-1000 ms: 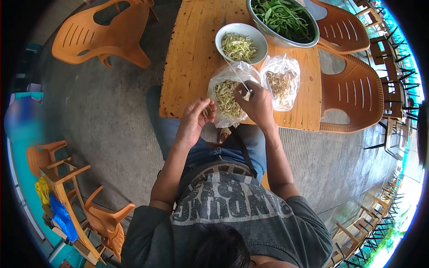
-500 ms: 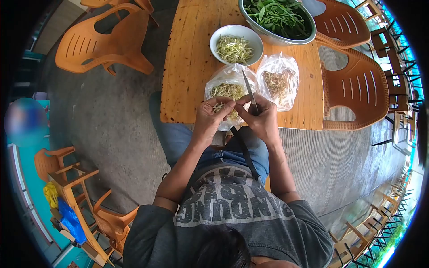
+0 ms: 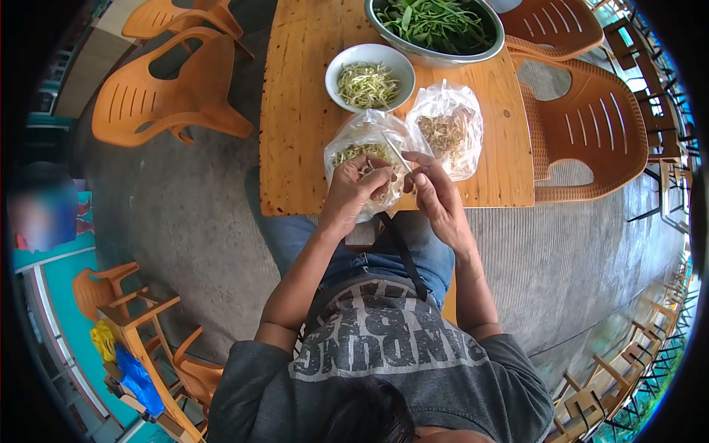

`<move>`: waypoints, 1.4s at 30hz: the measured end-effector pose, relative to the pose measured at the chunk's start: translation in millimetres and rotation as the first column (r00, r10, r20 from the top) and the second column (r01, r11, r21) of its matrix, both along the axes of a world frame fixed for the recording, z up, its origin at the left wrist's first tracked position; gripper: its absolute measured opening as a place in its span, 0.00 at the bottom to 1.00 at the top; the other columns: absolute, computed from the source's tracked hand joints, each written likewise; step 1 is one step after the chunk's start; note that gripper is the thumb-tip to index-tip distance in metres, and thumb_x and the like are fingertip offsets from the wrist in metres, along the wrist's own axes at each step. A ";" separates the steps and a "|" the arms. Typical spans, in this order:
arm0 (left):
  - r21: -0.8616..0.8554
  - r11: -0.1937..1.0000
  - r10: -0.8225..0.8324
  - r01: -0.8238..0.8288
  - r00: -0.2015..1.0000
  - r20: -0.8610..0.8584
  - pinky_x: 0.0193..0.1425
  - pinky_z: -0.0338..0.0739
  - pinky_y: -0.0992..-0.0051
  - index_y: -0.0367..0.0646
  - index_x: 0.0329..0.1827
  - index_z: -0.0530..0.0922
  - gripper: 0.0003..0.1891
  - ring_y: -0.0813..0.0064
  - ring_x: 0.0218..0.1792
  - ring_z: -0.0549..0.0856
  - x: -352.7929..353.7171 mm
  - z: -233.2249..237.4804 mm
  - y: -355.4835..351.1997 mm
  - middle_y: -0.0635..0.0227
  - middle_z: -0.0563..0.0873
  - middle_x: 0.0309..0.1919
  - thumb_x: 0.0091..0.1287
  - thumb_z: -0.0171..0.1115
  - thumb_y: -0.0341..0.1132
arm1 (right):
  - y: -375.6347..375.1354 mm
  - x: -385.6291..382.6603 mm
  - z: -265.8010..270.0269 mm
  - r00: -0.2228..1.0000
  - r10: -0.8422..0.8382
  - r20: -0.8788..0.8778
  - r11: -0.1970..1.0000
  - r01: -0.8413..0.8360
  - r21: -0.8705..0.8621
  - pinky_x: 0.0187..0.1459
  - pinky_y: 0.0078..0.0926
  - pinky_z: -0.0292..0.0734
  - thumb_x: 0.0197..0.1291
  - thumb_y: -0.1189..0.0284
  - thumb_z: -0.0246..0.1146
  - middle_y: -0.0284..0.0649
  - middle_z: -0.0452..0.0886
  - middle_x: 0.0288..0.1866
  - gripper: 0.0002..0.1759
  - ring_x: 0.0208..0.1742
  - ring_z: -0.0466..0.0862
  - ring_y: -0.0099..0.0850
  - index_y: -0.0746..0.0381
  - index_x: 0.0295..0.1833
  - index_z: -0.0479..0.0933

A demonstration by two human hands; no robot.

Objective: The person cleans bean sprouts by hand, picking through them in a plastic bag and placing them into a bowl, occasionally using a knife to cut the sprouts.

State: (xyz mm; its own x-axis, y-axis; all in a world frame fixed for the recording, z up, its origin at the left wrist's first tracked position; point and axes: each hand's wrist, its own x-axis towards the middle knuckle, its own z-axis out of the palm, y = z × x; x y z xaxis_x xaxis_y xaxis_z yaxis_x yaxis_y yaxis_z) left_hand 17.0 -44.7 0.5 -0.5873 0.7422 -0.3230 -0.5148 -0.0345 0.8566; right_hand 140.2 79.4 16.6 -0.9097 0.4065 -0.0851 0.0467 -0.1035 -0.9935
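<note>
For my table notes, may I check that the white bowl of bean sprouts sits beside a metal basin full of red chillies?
Not quite: the head view shows the metal basin full of green leafy stems, not red chillies. The white bowl of bean sprouts does sit beside it.

Orange chair [image 3: 148,118], steel greens bowl [image 3: 443,60]

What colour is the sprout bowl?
The bowl is white; the head view shows it best.

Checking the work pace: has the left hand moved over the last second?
Yes. The left hand has moved right, from the table edge beside the near bag onto the bag's front, meeting the right hand.
</note>
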 end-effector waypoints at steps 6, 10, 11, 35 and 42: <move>-0.044 0.998 -0.057 0.054 0.996 -0.065 0.28 0.68 0.86 0.37 0.37 0.81 0.03 0.90 0.25 0.75 2.9 -0.8 13.0 0.74 0.82 0.27 0.62 0.62 0.27 | 7.2 10.3 -6.8 1.000 0.016 0.008 0.998 -0.016 0.060 0.39 0.20 0.69 0.70 0.64 0.56 0.34 0.75 0.32 0.21 0.35 0.73 0.21 0.65 0.62 0.70; -0.017 0.998 -0.067 0.067 0.997 -0.035 0.27 0.67 0.86 0.37 0.37 0.81 0.03 0.91 0.24 0.74 6.9 2.5 23.9 0.76 0.81 0.25 0.61 0.62 0.27 | 12.1 10.0 -16.9 0.998 -0.063 -0.030 0.981 0.067 0.184 0.36 0.21 0.70 0.68 0.67 0.58 0.35 0.75 0.28 0.18 0.31 0.73 0.21 0.65 0.59 0.72; -0.019 0.997 -0.077 0.076 0.996 -0.048 0.27 0.67 0.85 0.37 0.36 0.81 0.03 0.91 0.23 0.74 6.9 0.8 26.1 0.76 0.81 0.25 0.61 0.62 0.27 | 13.4 11.2 -19.4 0.997 -0.078 -0.023 0.979 0.080 0.188 0.35 0.21 0.69 0.68 0.68 0.59 0.35 0.75 0.27 0.18 0.30 0.73 0.20 0.65 0.58 0.72; 0.195 0.979 0.021 -0.066 0.974 0.226 0.44 0.79 0.75 0.33 0.53 0.72 0.15 0.74 0.39 0.79 -93.4 24.3 22.8 0.60 0.80 0.41 0.72 0.48 0.36 | 83.4 -1.0 -35.2 0.872 -0.452 0.187 0.675 0.197 0.711 0.23 0.31 0.68 0.56 0.63 0.68 0.44 0.71 0.14 0.17 0.15 0.72 0.28 0.69 0.40 0.82; 0.153 0.954 0.250 -0.257 0.966 0.062 0.52 0.76 0.69 0.33 0.50 0.71 0.13 0.69 0.42 0.77 -159.7 1.1 68.8 0.60 0.77 0.38 0.72 0.47 0.34 | 82.9 -9.6 -51.2 0.857 -0.512 -0.063 0.549 0.383 0.743 0.25 0.29 0.72 0.54 0.72 0.65 0.44 0.80 0.21 0.08 0.17 0.77 0.32 0.67 0.31 0.79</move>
